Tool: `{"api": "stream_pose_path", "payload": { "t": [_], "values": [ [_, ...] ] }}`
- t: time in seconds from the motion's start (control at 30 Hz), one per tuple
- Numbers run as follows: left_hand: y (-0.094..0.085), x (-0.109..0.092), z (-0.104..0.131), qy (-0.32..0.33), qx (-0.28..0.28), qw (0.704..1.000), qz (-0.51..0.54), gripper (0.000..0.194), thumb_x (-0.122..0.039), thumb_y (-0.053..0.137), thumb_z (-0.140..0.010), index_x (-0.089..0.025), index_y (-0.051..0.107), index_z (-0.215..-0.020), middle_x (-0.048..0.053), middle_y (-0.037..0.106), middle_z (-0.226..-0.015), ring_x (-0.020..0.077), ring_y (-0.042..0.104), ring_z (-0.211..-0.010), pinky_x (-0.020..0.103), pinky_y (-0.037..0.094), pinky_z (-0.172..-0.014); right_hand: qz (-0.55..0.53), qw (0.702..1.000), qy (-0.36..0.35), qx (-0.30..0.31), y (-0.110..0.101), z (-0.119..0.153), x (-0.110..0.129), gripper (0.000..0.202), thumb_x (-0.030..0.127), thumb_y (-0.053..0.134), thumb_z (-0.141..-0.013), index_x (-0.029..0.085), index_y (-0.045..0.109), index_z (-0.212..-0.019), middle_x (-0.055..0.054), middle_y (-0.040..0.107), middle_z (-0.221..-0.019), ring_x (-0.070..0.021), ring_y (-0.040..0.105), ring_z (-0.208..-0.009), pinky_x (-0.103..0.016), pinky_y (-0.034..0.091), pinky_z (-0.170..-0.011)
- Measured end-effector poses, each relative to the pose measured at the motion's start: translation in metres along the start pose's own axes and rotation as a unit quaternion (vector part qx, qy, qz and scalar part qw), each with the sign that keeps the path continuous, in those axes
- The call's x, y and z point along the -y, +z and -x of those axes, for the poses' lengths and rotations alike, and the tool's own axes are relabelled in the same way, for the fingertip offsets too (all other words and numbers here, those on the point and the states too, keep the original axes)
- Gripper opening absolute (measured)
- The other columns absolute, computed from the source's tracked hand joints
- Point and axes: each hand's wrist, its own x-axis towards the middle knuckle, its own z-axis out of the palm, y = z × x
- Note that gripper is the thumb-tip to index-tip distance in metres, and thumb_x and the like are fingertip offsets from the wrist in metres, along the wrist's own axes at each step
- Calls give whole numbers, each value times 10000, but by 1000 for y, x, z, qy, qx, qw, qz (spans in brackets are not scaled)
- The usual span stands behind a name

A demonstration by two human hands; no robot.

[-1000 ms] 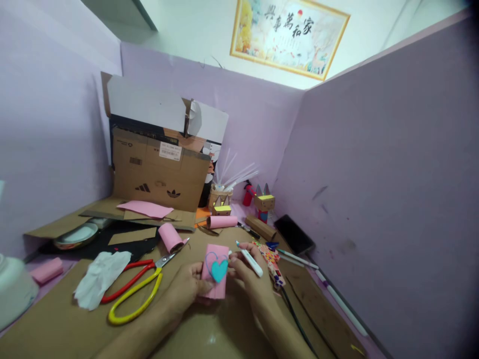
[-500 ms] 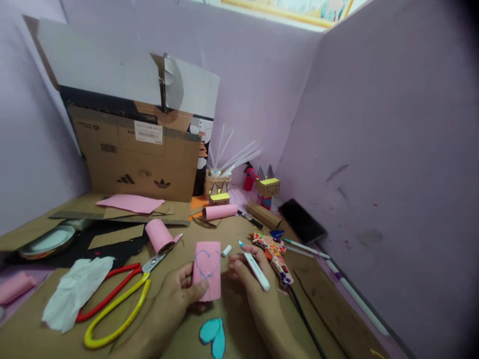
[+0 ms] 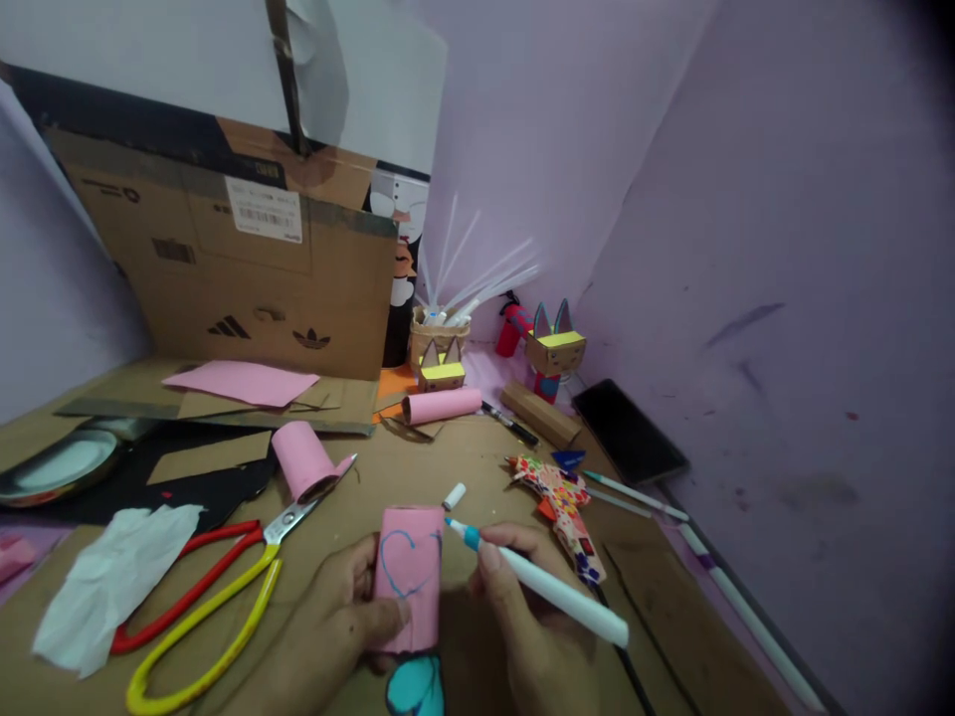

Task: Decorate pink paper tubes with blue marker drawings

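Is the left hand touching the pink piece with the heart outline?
Touching; in the head view, the left hand has its thumb across the pink piece.

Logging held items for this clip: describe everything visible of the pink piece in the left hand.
The pink piece is a roughly rectangular, paper-like form, held upright by the left hand, whose thumb presses its lower front. A blue heart outline is drawn on the face. The blue tip of the marker in the right hand is close to its upper right edge; contact is unclear. A teal cutout shows just below it. Its back is hidden.
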Motion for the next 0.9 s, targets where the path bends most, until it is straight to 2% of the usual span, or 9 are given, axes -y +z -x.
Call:
{"api": "stream_pose_path", "payload": {
  "t": [0.1,0.27,0.33,0.43,0.53,0.73,0.9],
  "values": [
    [1,1,0,-8,12,1000,4,375,-242,688,-579,-111,632,-926,29,627,-631,117,491,-486,208,381,-431,-4,1000,2,-4,-4,-4,-3,243,444,609,-773,203,630,-799,-8,632,-590,-167,603,-555,-227,438,-459],
    [2,3,1,-16,4,1000,3,306,-247,716,-582,-129,671,-861,22,619,-610,116,482,-490,213,370,-457,20,995,-91,44,-10,-10,-9,205,348,549,-835,229,656,-963,-49,696,-814,-207,663,-784,-287,534,-657],
    [2,2,1,-9,4,1000,5,321,-242,723,-575,-132,677,-874,31,638,-629,124,498,-500,217,382,-469,22,994,-90,62,-8,-10,-11,221,302,567,-818,232,637,-1016,-62,692,-926,-220,657,-874,-314,535,-737],
    [2,1,3,-1,18,1000,21,369,-218,727,-564,-135,674,-920,53,677,-714,173,577,-614,255,449,-580,-11,991,-67,115,-3,-8,-13,332,229,595,-775,234,562,-1105,-69,663,-1046,-225,635,-963,-340,525,-812],
    [3,0,5,14,29,999,23,410,-199,713,-567,-123,657,-966,69,694,-790,207,603,-695,284,464,-649,-39,984,-52,167,3,-6,-13,404,158,579,-754,229,507,-1145,-73,636,-1089,-216,640,-942,-337,543,-776],
    [4,-4,9,45,52,998,11,428,-182,713,-549,-100,640,-963,63,691,-776,207,597,-704,292,467,-662,-20,980,-62,186,5,-4,-10,465,112,543,-752,236,458,-1192,-82,597,-1187,-185,649,-854,-313,543,-722],
    [5,0,12,67,74,995,16,459,-296,757,-550,-109,642,-953,83,690,-828,229,600,-766,320,467,-730,-5,975,-77,207,7,-1,-10,446,109,553,-746,227,473,-1169,-83,611,-1175,-178,645,-841,-291,541,-703]
  ]
}}
